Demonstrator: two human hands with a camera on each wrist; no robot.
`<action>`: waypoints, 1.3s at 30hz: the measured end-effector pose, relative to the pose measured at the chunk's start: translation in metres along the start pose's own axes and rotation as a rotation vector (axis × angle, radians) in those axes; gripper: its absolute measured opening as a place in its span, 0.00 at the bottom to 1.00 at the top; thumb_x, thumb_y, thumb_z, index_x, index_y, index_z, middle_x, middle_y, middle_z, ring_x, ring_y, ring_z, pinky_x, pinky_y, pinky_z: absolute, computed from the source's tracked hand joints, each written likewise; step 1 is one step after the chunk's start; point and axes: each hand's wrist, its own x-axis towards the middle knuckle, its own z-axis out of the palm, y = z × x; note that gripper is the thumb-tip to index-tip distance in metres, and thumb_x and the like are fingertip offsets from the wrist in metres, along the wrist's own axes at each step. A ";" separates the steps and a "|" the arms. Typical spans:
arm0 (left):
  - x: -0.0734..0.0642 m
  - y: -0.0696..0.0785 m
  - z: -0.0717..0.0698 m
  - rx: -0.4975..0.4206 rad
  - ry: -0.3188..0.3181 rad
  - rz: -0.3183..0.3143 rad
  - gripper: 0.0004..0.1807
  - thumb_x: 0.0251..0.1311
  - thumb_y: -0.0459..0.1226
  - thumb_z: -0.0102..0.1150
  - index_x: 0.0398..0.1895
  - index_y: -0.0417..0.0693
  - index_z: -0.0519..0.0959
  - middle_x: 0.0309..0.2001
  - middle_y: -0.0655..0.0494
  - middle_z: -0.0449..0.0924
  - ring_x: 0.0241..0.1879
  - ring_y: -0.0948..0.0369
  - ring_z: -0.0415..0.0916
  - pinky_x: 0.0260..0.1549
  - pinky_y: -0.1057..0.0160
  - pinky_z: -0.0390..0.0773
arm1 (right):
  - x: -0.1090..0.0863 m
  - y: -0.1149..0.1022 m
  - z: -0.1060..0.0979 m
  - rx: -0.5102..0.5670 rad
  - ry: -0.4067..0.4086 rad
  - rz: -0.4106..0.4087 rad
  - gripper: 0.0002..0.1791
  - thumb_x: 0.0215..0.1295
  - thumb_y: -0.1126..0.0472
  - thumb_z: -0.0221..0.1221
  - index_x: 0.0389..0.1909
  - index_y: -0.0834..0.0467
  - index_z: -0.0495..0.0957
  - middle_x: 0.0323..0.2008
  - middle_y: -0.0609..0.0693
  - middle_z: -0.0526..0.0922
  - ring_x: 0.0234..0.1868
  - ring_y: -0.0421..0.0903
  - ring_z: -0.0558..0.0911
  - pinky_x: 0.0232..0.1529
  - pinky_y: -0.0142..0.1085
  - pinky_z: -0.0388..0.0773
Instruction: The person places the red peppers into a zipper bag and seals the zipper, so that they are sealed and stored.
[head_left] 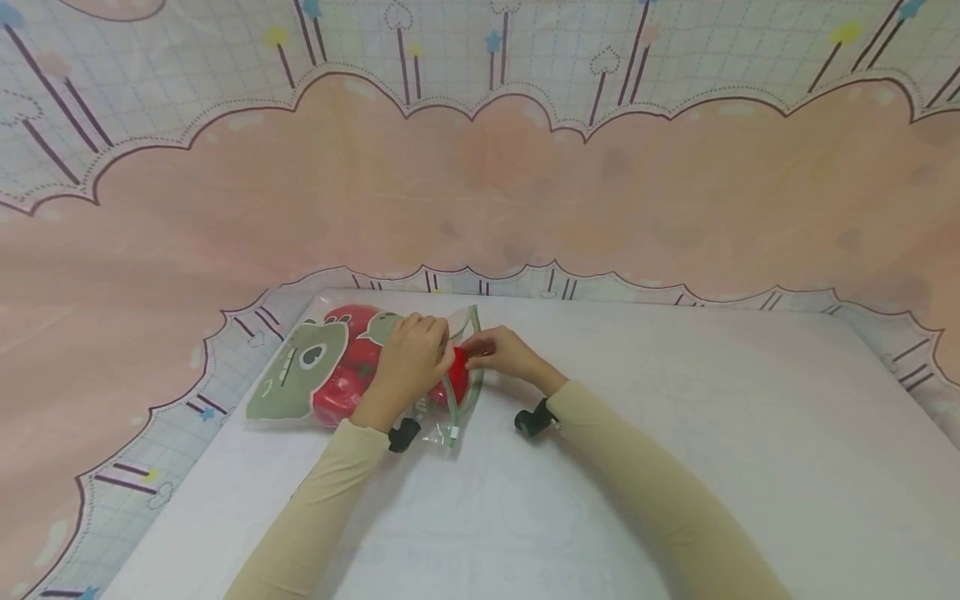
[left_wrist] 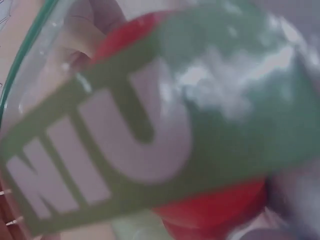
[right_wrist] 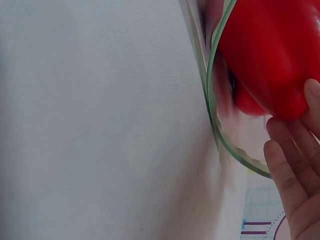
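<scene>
A clear zip bag [head_left: 296,379] printed with a green monster face lies at the left of the white table, full of glossy red pieces; one of them, a toy-like tomato [head_left: 348,396], shows a green star-shaped top. My left hand [head_left: 408,354] grips the bag near its mouth. At the green-rimmed opening [right_wrist: 212,107], my right hand [right_wrist: 300,170] holds the rounded end of a glossy red pepper-shaped piece [right_wrist: 275,55] between thumb and fingers. The left wrist view is filled by the bag's green print [left_wrist: 225,125] with pale letters.
The white table [head_left: 675,433] reaches far to the right of the bag. Patterned cloth [head_left: 525,192] hangs behind it and shows along its sides. Dark wrist cameras [head_left: 534,419] sit at both cuffs, close over the tabletop.
</scene>
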 end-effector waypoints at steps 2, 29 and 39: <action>-0.002 -0.001 -0.001 0.026 -0.008 -0.007 0.10 0.54 0.41 0.59 0.32 0.43 0.76 0.33 0.48 0.82 0.37 0.52 0.75 0.45 0.54 0.75 | 0.000 0.000 0.001 -0.006 -0.004 0.008 0.19 0.55 0.64 0.64 0.48 0.65 0.79 0.48 0.60 0.83 0.51 0.52 0.82 0.54 0.38 0.76; -0.017 -0.008 0.000 0.043 -0.014 0.025 0.13 0.54 0.43 0.58 0.34 0.43 0.77 0.38 0.46 0.82 0.44 0.50 0.76 0.52 0.51 0.74 | -0.006 -0.015 -0.013 -0.132 0.315 -0.099 0.18 0.54 0.64 0.65 0.46 0.64 0.78 0.45 0.58 0.84 0.47 0.51 0.83 0.48 0.38 0.80; -0.017 -0.006 0.001 0.052 0.032 0.061 0.13 0.51 0.44 0.61 0.31 0.43 0.77 0.35 0.47 0.83 0.42 0.51 0.77 0.48 0.52 0.76 | 0.000 -0.024 -0.024 -0.439 0.264 -0.323 0.14 0.54 0.64 0.65 0.43 0.59 0.81 0.46 0.53 0.84 0.51 0.47 0.81 0.56 0.37 0.75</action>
